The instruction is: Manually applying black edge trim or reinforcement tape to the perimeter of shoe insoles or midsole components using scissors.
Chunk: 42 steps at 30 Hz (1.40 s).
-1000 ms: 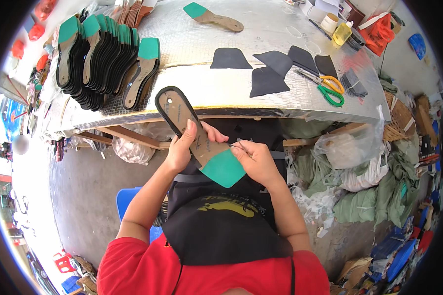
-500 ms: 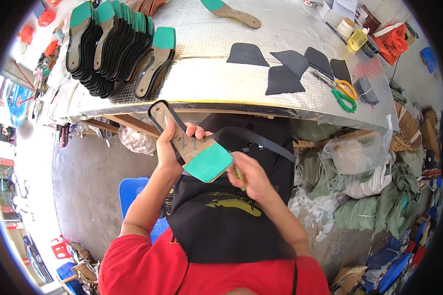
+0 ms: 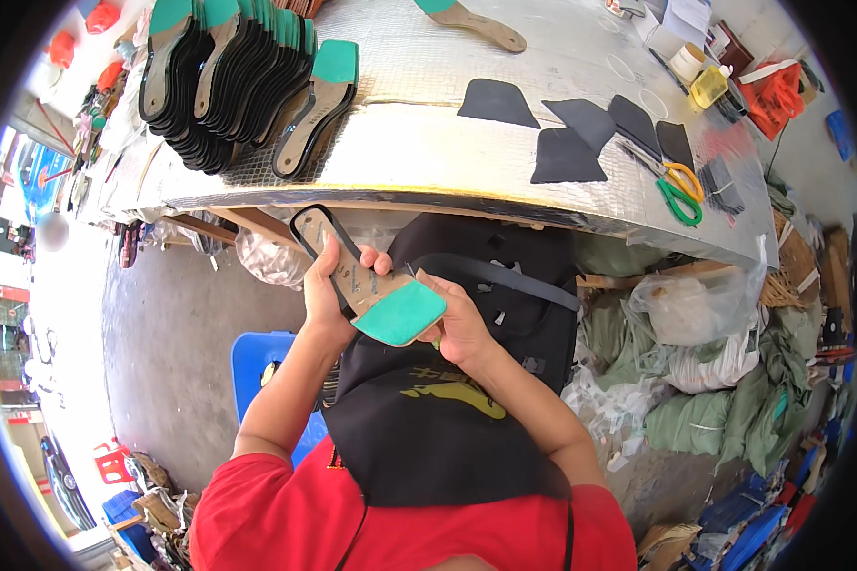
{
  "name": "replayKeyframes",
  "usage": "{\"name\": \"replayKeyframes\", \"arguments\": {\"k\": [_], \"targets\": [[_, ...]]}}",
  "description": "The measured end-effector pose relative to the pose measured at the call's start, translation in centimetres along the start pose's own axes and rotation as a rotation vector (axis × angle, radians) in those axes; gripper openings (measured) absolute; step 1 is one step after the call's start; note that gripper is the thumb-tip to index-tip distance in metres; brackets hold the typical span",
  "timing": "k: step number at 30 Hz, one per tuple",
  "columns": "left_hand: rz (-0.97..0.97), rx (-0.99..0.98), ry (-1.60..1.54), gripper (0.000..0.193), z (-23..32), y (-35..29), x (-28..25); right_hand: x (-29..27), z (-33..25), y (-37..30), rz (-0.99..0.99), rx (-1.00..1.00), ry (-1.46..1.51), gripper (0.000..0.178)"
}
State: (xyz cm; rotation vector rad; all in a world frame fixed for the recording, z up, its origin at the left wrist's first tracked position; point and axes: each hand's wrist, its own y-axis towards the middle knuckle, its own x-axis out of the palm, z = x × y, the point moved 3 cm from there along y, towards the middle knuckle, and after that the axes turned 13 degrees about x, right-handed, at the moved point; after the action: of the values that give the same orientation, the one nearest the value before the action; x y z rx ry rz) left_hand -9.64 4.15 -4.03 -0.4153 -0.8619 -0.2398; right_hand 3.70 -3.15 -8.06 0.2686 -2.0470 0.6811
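Over my lap, my left hand is closed around a shoe insole. It is beige with black edging and a green toe part, which points down to the right. My right hand is closed at the right edge of the green toe, thumb near its upper corner. A bit of a slim yellow-green tool shows below its fingers; most of it is hidden. Behind the hands lies a black apron with a yellow print. Many similar insoles stand in stacked rows on the table, far left.
The silvery table spans the far side, its front edge just beyond my hands. On it lie black cut pieces, scissors and a yellow bottle. A blue stool stands left; bags and green cloth lie right.
My right hand has moved left and slightly up against the toe edge, hiding more of the yellow-green tool. My left hand still holds the insole, which is tilted slightly differently. The view has shifted a little.
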Motion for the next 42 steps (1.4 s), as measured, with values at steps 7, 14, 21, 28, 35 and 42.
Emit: {"name": "replayKeyframes", "arguments": {"k": [7, 14, 21, 28, 35, 42], "targets": [[-0.242, 0.084, 0.297, 0.057, 0.2, 0.6, 1.2, -2.1, -1.5, -0.5, 0.263, -0.039, -0.030, 0.041], [-0.590, 0.121, 0.698, 0.044, -0.9, 0.1, 3.5, -2.7, -3.6, -1.4, 0.177, 0.152, -0.539, 0.023], [-0.194, 0.159, 1.040, 0.028, -1.9, 0.2, 2.6, -3.5, -1.5, -2.1, 0.487, -0.137, -0.785, 0.023], [-0.411, 0.190, 1.036, 0.026, -0.9, 2.1, 2.0, -1.9, -4.0, -1.9, 0.355, -0.356, -0.722, 0.029], [-0.655, -0.079, 1.170, 0.026, -2.4, 0.5, 4.0, -0.2, -8.0, -4.3, 0.485, -0.289, -0.476, 0.029], [-0.519, 0.180, 1.063, 0.047, -2.7, 1.4, 5.8, -0.7, -7.2, -3.5, 0.641, -0.556, -0.725, 0.032]]}}
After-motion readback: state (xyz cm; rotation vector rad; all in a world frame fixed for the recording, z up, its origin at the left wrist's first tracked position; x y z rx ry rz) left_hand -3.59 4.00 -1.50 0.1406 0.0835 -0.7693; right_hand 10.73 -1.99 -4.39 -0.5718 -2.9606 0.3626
